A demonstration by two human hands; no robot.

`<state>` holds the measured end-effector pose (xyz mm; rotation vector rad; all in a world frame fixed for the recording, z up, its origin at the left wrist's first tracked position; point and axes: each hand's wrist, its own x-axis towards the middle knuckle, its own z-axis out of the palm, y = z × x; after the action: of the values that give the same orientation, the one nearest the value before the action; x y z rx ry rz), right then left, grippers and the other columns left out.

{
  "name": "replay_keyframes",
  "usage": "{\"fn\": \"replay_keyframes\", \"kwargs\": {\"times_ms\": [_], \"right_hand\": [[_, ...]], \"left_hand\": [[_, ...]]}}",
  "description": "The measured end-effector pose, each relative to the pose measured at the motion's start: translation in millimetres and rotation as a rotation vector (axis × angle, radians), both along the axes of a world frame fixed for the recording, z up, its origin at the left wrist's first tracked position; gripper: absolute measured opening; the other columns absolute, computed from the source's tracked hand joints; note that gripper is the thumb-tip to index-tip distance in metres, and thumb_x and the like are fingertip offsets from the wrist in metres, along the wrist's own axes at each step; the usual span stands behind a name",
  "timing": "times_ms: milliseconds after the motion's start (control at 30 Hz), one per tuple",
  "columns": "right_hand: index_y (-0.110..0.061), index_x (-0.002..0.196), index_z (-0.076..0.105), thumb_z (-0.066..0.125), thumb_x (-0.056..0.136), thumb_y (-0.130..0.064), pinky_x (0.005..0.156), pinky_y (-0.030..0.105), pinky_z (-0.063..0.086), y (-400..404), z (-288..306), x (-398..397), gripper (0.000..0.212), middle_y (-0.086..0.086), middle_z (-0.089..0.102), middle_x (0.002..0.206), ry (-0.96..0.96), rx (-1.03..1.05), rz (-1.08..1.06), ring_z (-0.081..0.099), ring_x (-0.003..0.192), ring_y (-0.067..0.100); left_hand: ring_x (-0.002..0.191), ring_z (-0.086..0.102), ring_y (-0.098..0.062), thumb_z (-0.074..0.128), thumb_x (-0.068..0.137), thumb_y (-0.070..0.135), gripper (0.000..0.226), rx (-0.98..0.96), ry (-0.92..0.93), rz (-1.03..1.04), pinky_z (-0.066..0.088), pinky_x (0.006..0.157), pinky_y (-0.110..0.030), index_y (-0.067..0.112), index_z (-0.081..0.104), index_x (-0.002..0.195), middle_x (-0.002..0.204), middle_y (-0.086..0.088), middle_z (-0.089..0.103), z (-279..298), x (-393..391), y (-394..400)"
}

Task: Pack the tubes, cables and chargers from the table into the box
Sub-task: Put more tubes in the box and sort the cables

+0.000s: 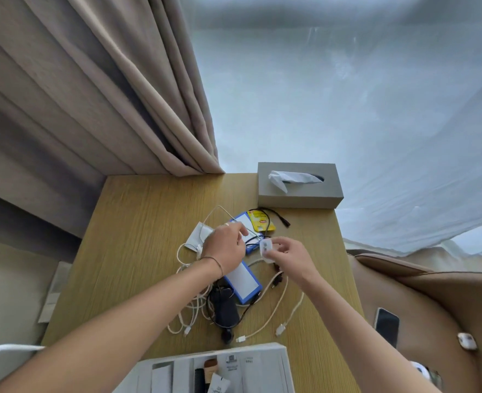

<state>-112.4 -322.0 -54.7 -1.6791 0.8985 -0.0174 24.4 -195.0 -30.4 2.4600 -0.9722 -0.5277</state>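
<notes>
Wooden table (137,251) has the open box (262,364) at its near edge, with cables (265,321) and a black charger (225,307) tangled mid-table. Right hand (288,255) pinches a white charger (265,249) above them; left hand (224,245) hovers beside it, fingers loosely curled, can't tell if it's holding anything.

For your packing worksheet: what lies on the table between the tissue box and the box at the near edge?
Head view: a yellow packet, two blue-edged packs, white cables, a black charger, and both hands.
</notes>
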Motion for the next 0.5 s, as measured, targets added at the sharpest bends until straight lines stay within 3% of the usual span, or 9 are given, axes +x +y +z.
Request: {"fn": "replay_keyframes", "kwargs": {"times_ms": [67,133,300,500], "right_hand": [[-0.018,0.106,0.074,0.067,0.088,-0.024,0.055,0.021,0.048,-7,7,-2,0.021,-0.001,0.064,0.082,-0.077,0.354,-0.157,0.06,0.063,0.01],[-0.017,0.099,0.072,0.061,0.094,-0.022,0.06,0.029,0.05,-12,9,-4,0.014,0.005,0.061,0.086,-0.106,0.506,-0.259,0.063,0.069,0.018],[-0.008,0.113,0.062,0.059,0.095,-0.023,0.056,0.029,0.053,-16,13,-9,0.023,0.014,0.061,0.096,-0.182,0.767,-0.409,0.065,0.068,0.022],[-0.004,0.121,0.066,0.055,0.098,-0.024,0.059,0.03,0.051,-17,18,-11,0.032,0.019,0.056,0.107,-0.246,0.847,-0.323,0.06,0.07,0.021]], "left_hand": [[0.106,0.057,-0.025,0.051,0.087,0.01,0.028,0.028,-0.043,-0.056,0.05,0.082,-0.038,0.02,0.064,0.109,0.11,-0.004,0.064,-9,8,-21],[0.113,0.053,-0.026,0.05,0.088,0.009,0.03,0.075,-0.114,-0.152,0.05,0.086,-0.039,0.019,0.063,0.113,0.119,-0.005,0.06,-17,15,-41],[0.121,0.05,-0.026,0.054,0.088,0.021,0.039,0.296,-0.333,-0.47,0.045,0.095,-0.04,0.019,0.055,0.127,0.13,-0.006,0.056,-35,29,-76],[0.122,0.051,-0.028,0.053,0.088,0.031,0.045,0.408,-0.338,-0.466,0.044,0.093,-0.041,0.018,0.049,0.131,0.133,-0.007,0.055,-52,37,-97]]}}
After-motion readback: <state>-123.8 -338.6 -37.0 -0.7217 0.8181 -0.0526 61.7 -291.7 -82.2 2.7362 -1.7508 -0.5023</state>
